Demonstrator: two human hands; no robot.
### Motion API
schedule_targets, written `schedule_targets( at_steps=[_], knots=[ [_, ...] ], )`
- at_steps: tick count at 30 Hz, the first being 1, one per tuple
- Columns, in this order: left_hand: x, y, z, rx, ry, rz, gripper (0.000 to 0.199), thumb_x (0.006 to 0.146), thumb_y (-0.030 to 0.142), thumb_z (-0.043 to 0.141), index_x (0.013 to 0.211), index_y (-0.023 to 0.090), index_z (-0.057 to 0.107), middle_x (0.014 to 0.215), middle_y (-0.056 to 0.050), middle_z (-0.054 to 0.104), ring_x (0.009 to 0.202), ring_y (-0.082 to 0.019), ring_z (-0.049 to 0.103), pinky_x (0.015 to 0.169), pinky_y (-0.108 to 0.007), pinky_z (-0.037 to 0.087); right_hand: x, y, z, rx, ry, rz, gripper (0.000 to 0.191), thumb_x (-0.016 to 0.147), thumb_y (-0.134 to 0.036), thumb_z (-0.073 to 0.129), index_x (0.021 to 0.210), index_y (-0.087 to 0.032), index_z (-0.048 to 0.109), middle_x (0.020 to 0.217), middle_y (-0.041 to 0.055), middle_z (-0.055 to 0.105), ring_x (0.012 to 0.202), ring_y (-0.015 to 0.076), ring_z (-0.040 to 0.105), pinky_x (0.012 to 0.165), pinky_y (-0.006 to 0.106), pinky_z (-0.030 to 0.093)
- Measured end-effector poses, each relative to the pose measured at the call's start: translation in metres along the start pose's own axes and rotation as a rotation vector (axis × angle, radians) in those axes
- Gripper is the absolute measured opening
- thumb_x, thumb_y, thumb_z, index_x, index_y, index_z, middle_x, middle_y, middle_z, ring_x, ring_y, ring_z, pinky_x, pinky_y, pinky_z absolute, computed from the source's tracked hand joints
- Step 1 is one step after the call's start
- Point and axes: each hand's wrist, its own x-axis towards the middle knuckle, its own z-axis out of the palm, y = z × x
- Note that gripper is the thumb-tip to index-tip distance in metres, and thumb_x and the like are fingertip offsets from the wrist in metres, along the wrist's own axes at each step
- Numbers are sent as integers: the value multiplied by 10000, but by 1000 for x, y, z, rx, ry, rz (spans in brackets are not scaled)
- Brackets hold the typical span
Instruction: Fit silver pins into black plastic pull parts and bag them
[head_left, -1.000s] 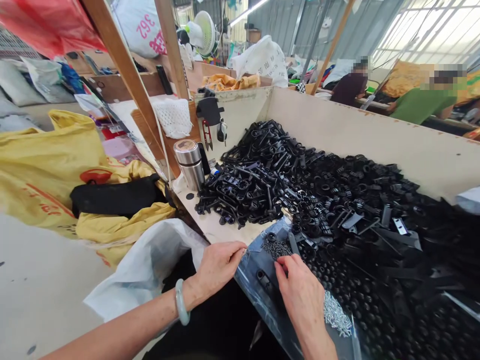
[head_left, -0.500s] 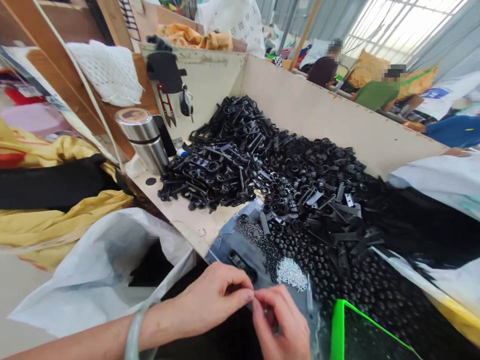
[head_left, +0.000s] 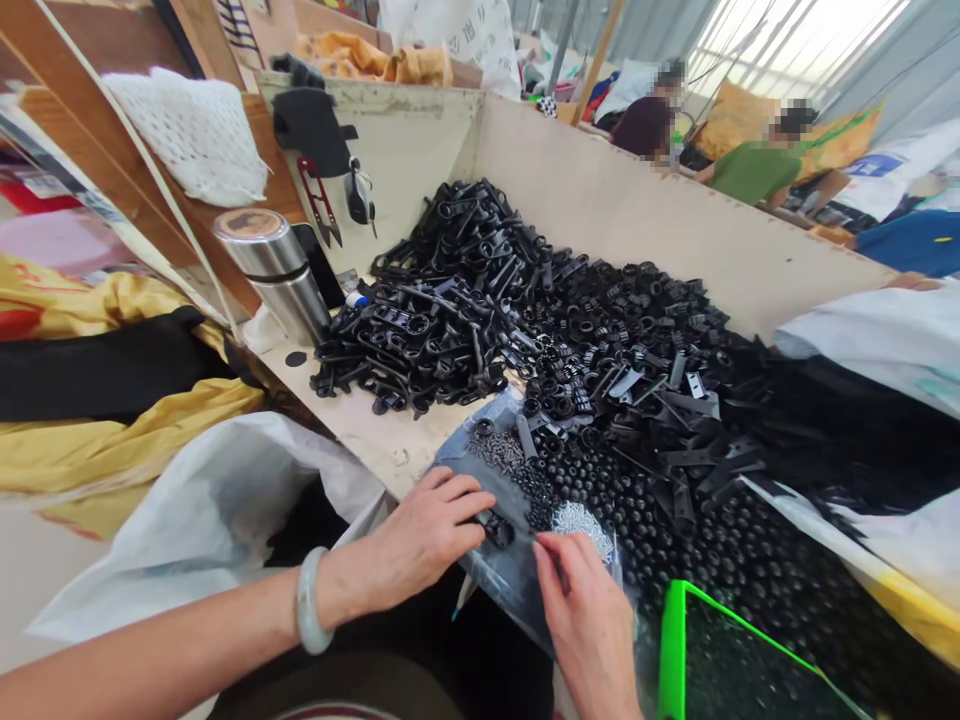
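My left hand (head_left: pixel 431 530), with a pale bangle (head_left: pixel 311 600) at its wrist, rests over one end of a black plastic part (head_left: pixel 498 531) on the grey work surface, fingers wrapped round it. The part's ringed end shows beyond my fingertips. Just right of it, my right hand (head_left: pixel 585 610) is pinched closed; whatever is between its fingertips is too small to make out. Its knuckles are beside a heap of small silvery pins (head_left: pixel 581 526). Small dark beads (head_left: pixel 504 450) and round black knobs (head_left: pixel 600 485) lie beyond.
Black long-handled parts (head_left: pixel 420 335) and black rings (head_left: pixel 645 300) are piled farther back. A steel flask (head_left: pixel 281 285) stands at the left. A green-rimmed container (head_left: pixel 675 650) is at the lower right. Other people (head_left: pixel 757 165) sit beyond the partition (head_left: pixel 637 200).
My hands have parted. The left moved up and onto the black part on the surface; the right shifted slightly right and up, beside the silvery pins.
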Motion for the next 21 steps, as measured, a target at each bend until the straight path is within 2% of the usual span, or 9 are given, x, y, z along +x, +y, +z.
schedule_targets(
  at_steps=[4, 8, 12, 15, 18, 21],
  knots=[
    [-3, -10, 7, 29, 47, -89, 224, 926, 48, 566, 1023, 212, 683, 1296, -49, 665, 1082, -238, 562, 896, -408, 389, 4, -4, 13, -172, 26, -1, 326, 1068, -435, 401, 997, -258, 665, 894, -9, 694, 697, 142, 691, 604, 267, 438],
    [-4, 0, 18, 30, 73, -166, 187, 949, 101, 578, 984, 237, 701, 1279, -40, 658, 1043, -237, 557, 865, -422, 369, 6, -5, 19, -270, 59, -14, 338, 1071, -428, 386, 982, -254, 662, 864, 0, 693, 642, 144, 669, 569, 285, 400],
    [-4, 12, 26, -8, 185, -274, 147, 964, 183, 611, 960, 267, 731, 1232, -41, 671, 1025, -243, 550, 851, -424, 366, 6, -5, 23, -243, 68, -19, 321, 1064, -408, 393, 1032, -258, 675, 889, 7, 704, 642, 145, 670, 576, 280, 408],
    [-5, 17, 18, -94, 266, -329, 152, 977, 238, 618, 983, 296, 759, 1263, -42, 672, 1117, -276, 532, 935, -461, 366, 5, -4, 21, -129, 57, 12, 326, 1059, -417, 401, 1023, -264, 686, 899, 8, 703, 665, 148, 681, 587, 272, 436],
    [-6, 25, -1, -383, 288, -405, 198, 995, 280, 587, 1008, 285, 784, 1128, -66, 709, 1028, -238, 584, 904, -401, 427, 4, -6, 10, 119, 80, 52, 262, 1032, -415, 484, 1030, -262, 698, 937, 21, 710, 757, 157, 695, 654, 253, 498],
    [-5, 37, -18, -953, 143, -670, 278, 964, 414, 612, 941, 212, 801, 788, -40, 704, 730, -156, 586, 690, -279, 441, -3, -17, -3, 404, 113, 53, 163, 984, -361, 596, 1009, -257, 719, 942, 43, 715, 836, 171, 696, 721, 243, 545]
  ],
)
